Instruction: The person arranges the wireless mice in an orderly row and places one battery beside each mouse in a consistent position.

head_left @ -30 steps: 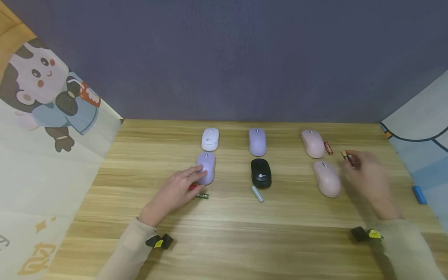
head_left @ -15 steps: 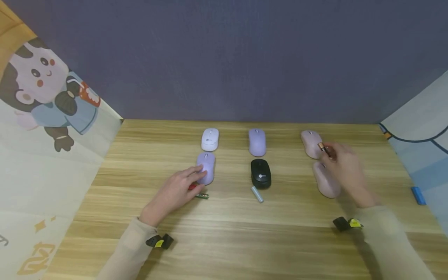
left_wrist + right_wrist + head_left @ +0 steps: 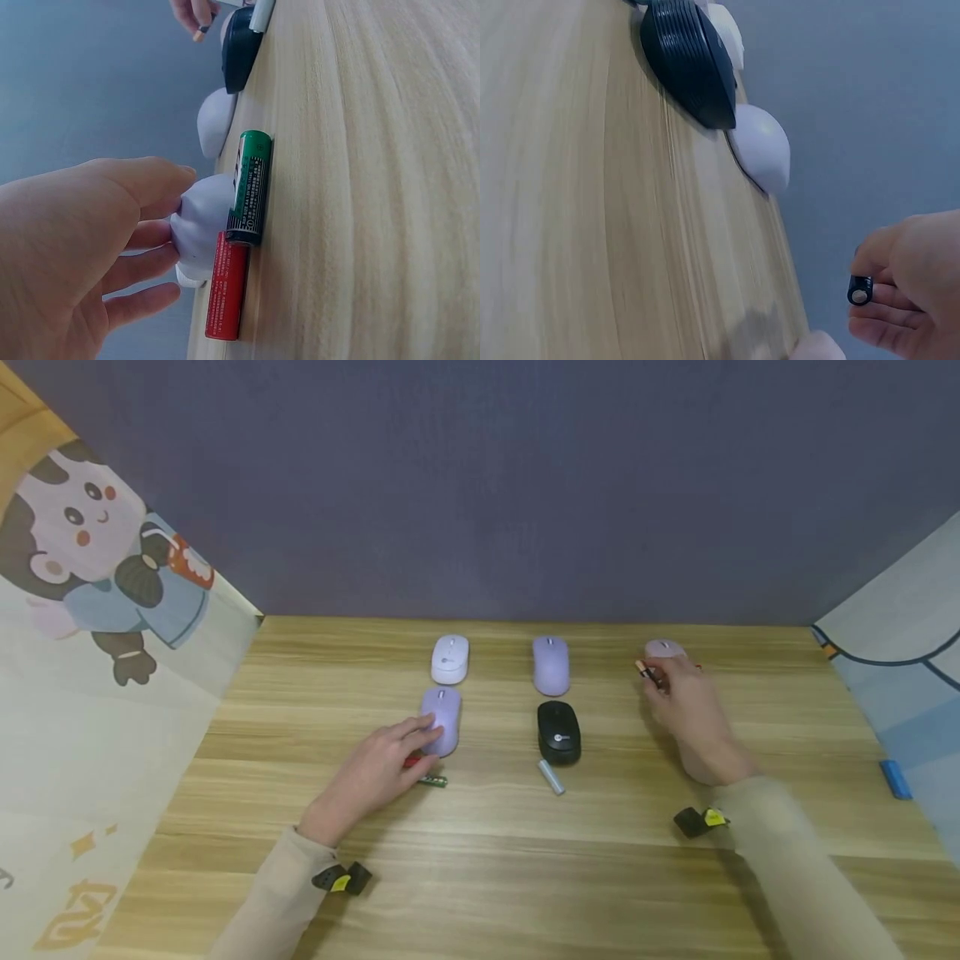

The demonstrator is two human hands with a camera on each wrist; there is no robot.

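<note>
My left hand (image 3: 367, 777) rests its fingertips on the near purple mouse (image 3: 442, 703), fingers fairly straight. Close under that hand lie a green battery (image 3: 251, 187) and a red battery (image 3: 227, 289), end to end beside the mouse. My right hand (image 3: 686, 706) pinches a black battery with a copper end (image 3: 645, 671) between thumb and fingers. It is held over the far pink mouse (image 3: 663, 648), which the hand partly covers. Beneath the wrist, the near pink mouse (image 3: 696, 768) is mostly hidden.
A white mouse (image 3: 450, 658) and another purple mouse (image 3: 551, 666) stand in the back row. In front sits a black mouse (image 3: 558, 731) with a pale blue battery (image 3: 551, 777) by it. A small blue block (image 3: 896, 779) lies at the table's right edge.
My right hand has moved left with the black and copper battery, from right of the pink mice to over them. The left hand has stayed at the purple mouse.
</note>
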